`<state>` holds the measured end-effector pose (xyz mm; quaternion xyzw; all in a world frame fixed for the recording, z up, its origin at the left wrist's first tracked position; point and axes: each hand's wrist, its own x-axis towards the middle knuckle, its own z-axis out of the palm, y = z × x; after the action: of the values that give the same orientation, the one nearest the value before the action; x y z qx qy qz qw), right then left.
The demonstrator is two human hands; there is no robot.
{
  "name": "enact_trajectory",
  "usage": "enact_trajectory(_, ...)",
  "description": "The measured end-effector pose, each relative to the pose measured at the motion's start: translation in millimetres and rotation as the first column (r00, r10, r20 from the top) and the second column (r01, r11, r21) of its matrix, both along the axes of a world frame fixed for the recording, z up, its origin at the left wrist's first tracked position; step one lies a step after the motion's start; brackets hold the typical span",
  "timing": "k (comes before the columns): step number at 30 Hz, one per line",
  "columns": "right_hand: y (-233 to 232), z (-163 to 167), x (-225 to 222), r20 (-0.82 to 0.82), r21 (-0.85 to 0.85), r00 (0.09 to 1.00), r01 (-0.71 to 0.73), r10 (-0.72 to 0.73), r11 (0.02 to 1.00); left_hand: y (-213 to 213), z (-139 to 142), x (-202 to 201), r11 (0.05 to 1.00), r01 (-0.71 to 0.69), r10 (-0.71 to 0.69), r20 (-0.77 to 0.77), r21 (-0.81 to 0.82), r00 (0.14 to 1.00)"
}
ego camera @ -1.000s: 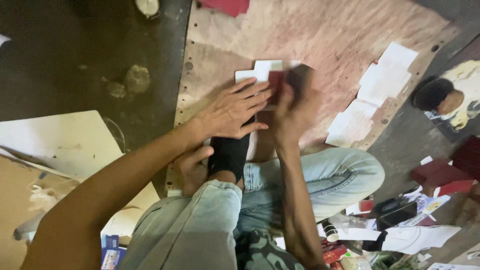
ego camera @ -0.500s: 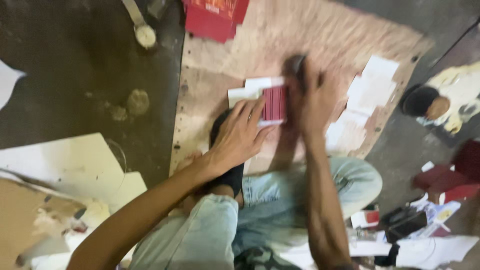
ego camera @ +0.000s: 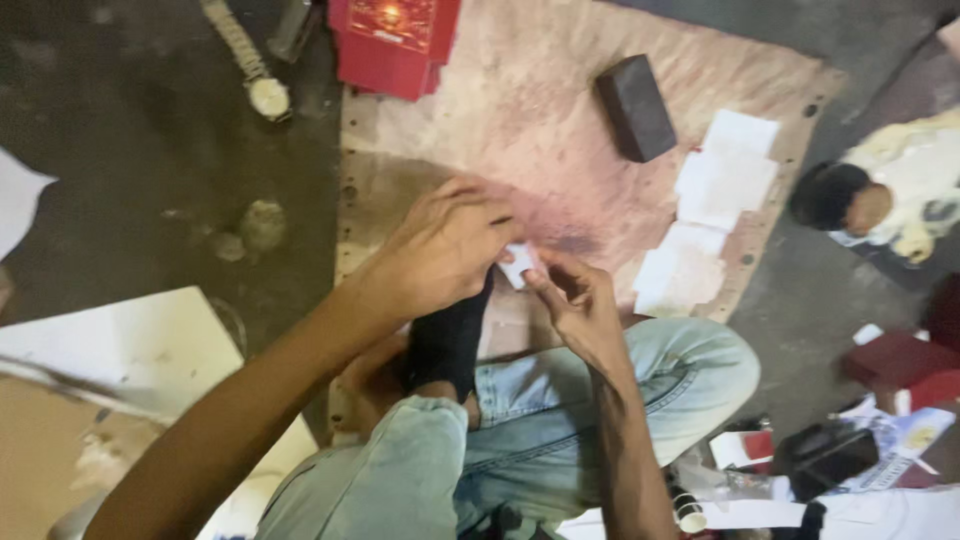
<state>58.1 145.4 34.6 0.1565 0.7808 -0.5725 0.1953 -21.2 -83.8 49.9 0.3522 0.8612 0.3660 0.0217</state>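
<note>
Pinching small white paper (ego camera: 518, 265) between both hands (ego camera: 445, 245) (ego camera: 580, 305); keep edges aligned; dark block (ego camera: 636, 107) at one o'clock.

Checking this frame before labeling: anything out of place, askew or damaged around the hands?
A wristwatch lies loose on the dirty floor, off the board. The board looks stained and worn. White paper sheets lie in an uneven, overlapping heap. Both hands pinch a small white piece; nothing spilled.
</note>
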Motion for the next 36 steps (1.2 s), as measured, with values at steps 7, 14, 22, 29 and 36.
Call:
enact_trajectory(7, -6.4, 18.4, -3.7, -0.172, -0.108, 0.980, 0.083, -0.101, 0.991, -26.8, 16.8, 21.0, 0.583, -0.720, -0.054, 0.902, 0.377, 0.428)
enact_trajectory(14, -29.0, 38.1, -14.8, -0.121, 0.446, 0.846, -0.421, 0.519, 0.790, -39.3, 12.6, 39.5, 0.948, 0.024, 0.076, 0.299, -0.317, 0.951)
enact_trajectory(22, -40.4, 50.1, -19.9, -0.106, 0.584, 0.758, -0.477, 0.644, 0.657, -24.8, -13.5, 16.8, 0.899, 0.306, -0.192, 0.344, -0.313, 0.919)
enact_trajectory(29, -25.0, 27.3, 1.3, -0.157, 0.455, 0.835, -0.413, 0.528, 0.789, -46.1, -21.2, 14.6, 0.958, 0.265, -0.215, 0.336, -0.111, 0.917)
enact_trajectory(36, -1.0, -7.6, 22.3, 0.158, 0.057, 0.937, 0.307, -0.312, 0.950, -21.8, -15.7, 9.8, 0.932, 0.240, -0.137, 0.349, -0.272, 0.927)
